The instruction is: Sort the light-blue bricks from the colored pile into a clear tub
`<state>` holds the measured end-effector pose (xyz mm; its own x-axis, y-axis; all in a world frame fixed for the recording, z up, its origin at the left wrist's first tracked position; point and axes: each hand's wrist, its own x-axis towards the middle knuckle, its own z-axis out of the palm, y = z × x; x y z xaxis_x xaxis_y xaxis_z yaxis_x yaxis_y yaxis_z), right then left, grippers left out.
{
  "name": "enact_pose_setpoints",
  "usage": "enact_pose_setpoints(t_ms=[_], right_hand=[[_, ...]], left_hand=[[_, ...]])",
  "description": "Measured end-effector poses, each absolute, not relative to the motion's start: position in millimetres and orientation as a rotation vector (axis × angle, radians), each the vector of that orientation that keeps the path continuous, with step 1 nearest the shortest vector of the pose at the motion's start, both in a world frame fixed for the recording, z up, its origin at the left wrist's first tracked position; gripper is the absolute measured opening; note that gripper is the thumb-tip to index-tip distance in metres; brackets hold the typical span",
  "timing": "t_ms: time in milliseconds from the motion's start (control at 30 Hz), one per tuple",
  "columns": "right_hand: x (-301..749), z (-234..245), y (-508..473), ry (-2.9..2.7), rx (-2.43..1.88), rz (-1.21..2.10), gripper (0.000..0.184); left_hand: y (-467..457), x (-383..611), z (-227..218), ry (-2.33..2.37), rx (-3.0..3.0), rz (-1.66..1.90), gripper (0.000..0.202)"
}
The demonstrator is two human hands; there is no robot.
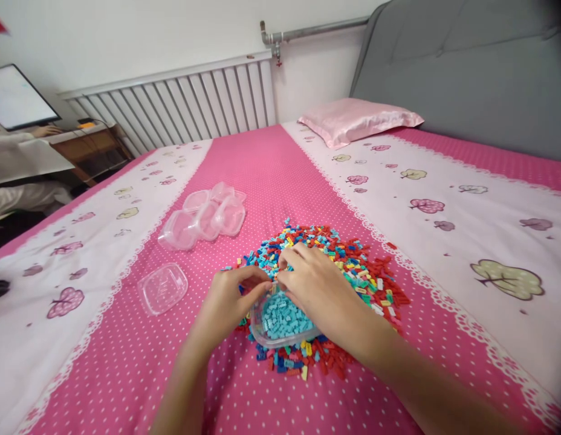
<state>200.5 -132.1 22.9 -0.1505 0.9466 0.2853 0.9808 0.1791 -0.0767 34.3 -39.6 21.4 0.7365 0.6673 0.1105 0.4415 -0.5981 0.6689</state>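
Observation:
A clear plastic container [261, 338] sits amid a heap of small toy bricks, filled with light blue bricks [287, 317]. My left hand [230, 302] is at the container's far left side, thumb and fingertips pinched together. My right hand [317, 284] reaches over the right side, its fingers curled close to the left fingertips above the far rim. Whatever lies between the fingertips of either hand is too small to make out. Around the container spread loose mixed bricks [375, 275] in red, blue, yellow, green and white, partly hidden under my right hand.
Left of the heap lies a clear lid [164, 289]. Several clear containers [205, 214] are grouped beyond it on the pink bedspread [253, 163]. A pink pillow [357, 119] rests by the grey headboard [471, 72]. At far left, a person's sleeve [12, 151] shows by a monitor [20, 96].

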Motion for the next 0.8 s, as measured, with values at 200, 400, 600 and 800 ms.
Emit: enact_pose_setpoints(t_ms=[200, 400, 600, 800], right_hand=[[193.2, 24.9, -133.5, -2.200, -1.909, -0.156, 0.007], [194.1, 25.7, -135.0, -2.200, -1.914, -0.104, 0.007], [196.9, 16.3, -131.8, -2.166, -1.786, -0.190, 0.003], [198.4, 17.3, -129.1, -2.226, -1.793, -0.114, 0.005]], left_hand=[[-42.5, 37.1, 17.1, 0.810, 2.276, 0.462, 0.010], [-41.5, 34.8, 15.6, 0.814, 2.266, 0.446, 0.012], [-42.4, 34.7, 15.4, 0.808, 2.267, 0.460, 0.011], [-41.6, 35.3, 16.9, 0.814, 2.286, 0.438, 0.014]])
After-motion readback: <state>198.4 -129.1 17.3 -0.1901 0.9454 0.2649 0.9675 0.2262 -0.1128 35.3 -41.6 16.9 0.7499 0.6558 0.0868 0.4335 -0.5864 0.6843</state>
